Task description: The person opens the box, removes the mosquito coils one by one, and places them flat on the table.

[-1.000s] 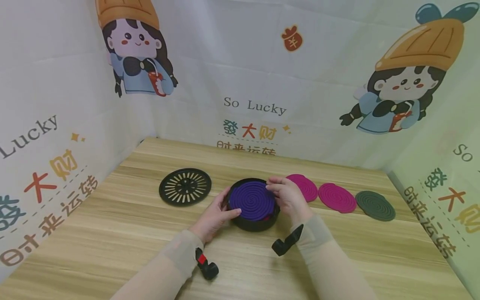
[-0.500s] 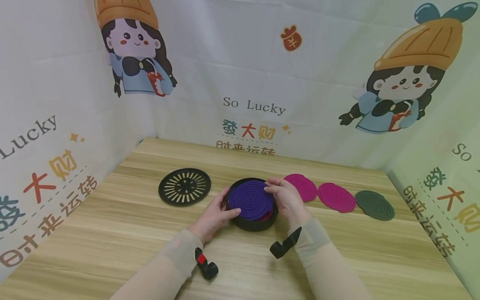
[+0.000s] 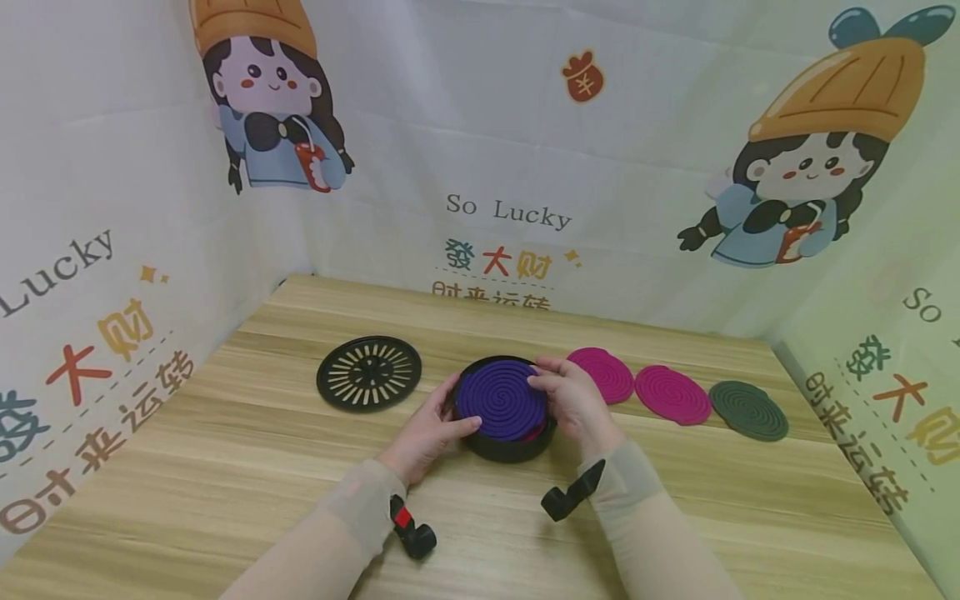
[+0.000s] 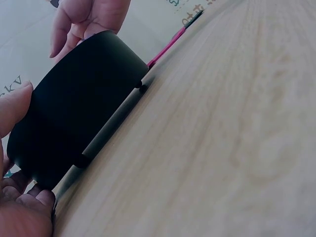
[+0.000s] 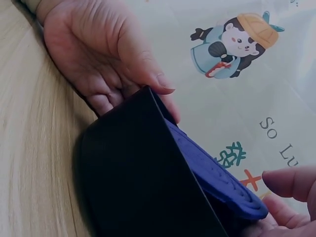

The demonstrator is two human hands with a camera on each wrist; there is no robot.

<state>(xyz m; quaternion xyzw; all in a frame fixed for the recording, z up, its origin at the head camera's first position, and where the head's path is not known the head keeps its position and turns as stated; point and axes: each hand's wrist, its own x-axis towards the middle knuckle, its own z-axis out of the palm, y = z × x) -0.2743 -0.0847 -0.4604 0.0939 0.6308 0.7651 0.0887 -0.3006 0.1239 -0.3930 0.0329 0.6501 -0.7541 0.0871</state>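
Note:
A round black mosquito coil holder (image 3: 504,452) stands on the table between my hands. My left hand (image 3: 425,433) grips its left side, thumb over the rim. A purple mosquito coil (image 3: 501,402) lies tilted in the holder's mouth, its edge near my right hand raised in the right wrist view. That edge is pinched by my right hand (image 3: 576,398), whose fingertips also show beside the coil (image 5: 217,177) in the right wrist view. A bit of pink shows under the purple coil. In the left wrist view, the holder's wall (image 4: 84,103) hides the coil.
A black slotted round lid (image 3: 369,374) lies on the wooden table (image 3: 225,467) to the left. To the right lie a pink coil (image 3: 606,377), a second pink coil (image 3: 673,395) and a green coil (image 3: 750,411) in a row. Printed cloth (image 3: 390,150) hangs around the table.
The purple coil and my right hand have shifted slightly left, and more pink shows beneath the coil's lower right edge. My left hand keeps its place on the holder.

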